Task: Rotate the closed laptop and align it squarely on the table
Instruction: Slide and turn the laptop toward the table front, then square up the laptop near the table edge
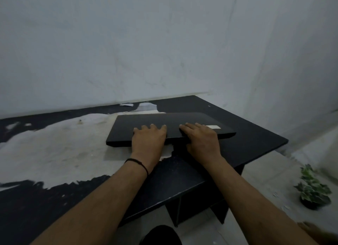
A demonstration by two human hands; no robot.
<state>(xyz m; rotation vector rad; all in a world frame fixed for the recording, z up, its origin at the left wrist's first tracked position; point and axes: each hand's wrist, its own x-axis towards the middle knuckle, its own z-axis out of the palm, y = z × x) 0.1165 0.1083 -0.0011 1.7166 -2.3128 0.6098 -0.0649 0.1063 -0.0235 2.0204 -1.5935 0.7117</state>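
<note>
A closed black laptop lies flat on a worn black table, its long front edge facing me and slightly skewed to the table's edge. A pale sticker sits near its right corner. My left hand rests on the lid at the front edge, fingers spread on top, thumb hidden. My right hand lies beside it on the lid, fingers on top and thumb wrapped at the front edge. A thin black band circles my left wrist.
The tabletop's black coating is peeled over a large pale patch on the left. A white wall stands right behind the table. A small potted plant sits on the floor at the right. The table's right corner is near the laptop.
</note>
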